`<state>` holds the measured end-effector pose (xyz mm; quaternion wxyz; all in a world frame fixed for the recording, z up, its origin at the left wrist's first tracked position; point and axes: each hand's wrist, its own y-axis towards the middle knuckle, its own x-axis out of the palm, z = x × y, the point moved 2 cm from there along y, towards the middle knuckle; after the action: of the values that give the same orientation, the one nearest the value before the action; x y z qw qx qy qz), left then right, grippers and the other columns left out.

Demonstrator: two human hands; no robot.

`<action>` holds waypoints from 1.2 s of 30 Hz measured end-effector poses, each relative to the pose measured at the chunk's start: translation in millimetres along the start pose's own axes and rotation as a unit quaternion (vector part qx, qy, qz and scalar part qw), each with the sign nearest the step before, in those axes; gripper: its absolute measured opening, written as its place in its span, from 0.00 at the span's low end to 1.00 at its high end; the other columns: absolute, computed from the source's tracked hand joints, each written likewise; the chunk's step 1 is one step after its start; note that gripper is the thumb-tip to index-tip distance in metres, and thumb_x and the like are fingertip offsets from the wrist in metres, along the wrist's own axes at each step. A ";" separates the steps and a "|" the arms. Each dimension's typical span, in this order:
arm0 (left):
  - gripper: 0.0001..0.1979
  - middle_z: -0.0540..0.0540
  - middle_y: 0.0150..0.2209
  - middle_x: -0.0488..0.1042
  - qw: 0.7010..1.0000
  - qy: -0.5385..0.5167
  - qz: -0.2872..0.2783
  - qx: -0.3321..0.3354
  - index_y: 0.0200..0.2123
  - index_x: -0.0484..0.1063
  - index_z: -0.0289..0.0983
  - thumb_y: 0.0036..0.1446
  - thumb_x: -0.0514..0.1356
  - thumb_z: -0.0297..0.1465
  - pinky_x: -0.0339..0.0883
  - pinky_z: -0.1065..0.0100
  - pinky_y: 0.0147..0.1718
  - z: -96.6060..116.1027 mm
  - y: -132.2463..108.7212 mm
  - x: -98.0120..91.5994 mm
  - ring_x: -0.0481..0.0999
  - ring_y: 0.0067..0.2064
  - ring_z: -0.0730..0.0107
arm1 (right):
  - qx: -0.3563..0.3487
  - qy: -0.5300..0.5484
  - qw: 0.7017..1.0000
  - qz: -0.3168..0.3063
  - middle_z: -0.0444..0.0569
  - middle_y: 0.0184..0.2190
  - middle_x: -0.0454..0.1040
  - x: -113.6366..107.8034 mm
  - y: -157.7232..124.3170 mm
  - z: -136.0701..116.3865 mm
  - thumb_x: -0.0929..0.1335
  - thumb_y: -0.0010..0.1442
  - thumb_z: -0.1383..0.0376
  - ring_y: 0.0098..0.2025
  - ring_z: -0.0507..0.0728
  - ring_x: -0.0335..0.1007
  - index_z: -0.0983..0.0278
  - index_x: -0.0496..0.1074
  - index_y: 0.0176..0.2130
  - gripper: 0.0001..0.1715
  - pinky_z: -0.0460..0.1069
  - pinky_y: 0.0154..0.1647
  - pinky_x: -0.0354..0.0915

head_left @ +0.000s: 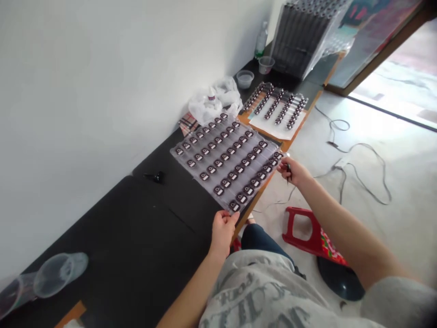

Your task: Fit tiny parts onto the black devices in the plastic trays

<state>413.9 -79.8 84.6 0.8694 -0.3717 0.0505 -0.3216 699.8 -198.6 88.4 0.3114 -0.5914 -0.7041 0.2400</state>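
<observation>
Since the clear plastic tray point(221, 159) of dark, white-labelled pieces lies on the black tabletop point(136, 237), ahead and left of the person, its nearest edge runs between both hands: the left hand point(223, 232), closer in, pinches the near corner, while the right hand point(293, 171) grips the far corner, also holding a slim dark object point(288, 172).

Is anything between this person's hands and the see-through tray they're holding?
Nothing visible: the left hand is already on the near edge of the clear plastic tray, and the right hand is at its far corner, pinching a small dark object.
</observation>
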 end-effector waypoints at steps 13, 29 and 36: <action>0.17 0.60 0.17 0.56 0.980 -0.145 0.114 0.080 0.32 0.63 0.36 0.45 0.68 0.34 0.46 0.78 0.16 -10.1 -12.1 28.6 0.53 0.17 0.86 | -0.083 -0.143 0.985 -0.056 0.43 0.26 0.69 -18.5 8.0 -20.8 0.74 0.49 0.66 0.22 0.50 0.72 0.64 0.64 0.32 0.15 0.37 0.06 0.43; 0.15 0.59 0.16 0.56 0.945 -0.257 0.177 0.096 0.29 0.66 0.35 0.41 0.69 0.29 0.45 0.78 0.15 -7.1 -20.1 50.2 0.54 0.16 0.86 | -0.126 -0.164 0.977 -0.058 0.41 0.23 0.66 -18.9 14.3 -23.3 0.74 0.46 0.68 0.21 0.48 0.67 0.64 0.63 0.29 0.16 0.37 0.07 0.44; 0.17 0.60 0.17 0.54 0.928 -0.324 0.165 0.084 0.26 0.63 0.34 0.38 0.71 0.28 0.43 0.78 0.14 -4.8 -24.5 56.4 0.52 0.16 0.88 | -0.104 -0.143 0.982 -0.067 0.41 0.21 0.65 -13.2 15.1 -21.4 0.72 0.46 0.69 0.20 0.48 0.67 0.63 0.60 0.27 0.14 0.37 0.07 0.42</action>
<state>444.0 -129.1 106.3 0.9073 -0.3676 -0.2008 -0.0381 727.0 -209.5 90.4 0.1594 -0.5313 -0.8007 0.2263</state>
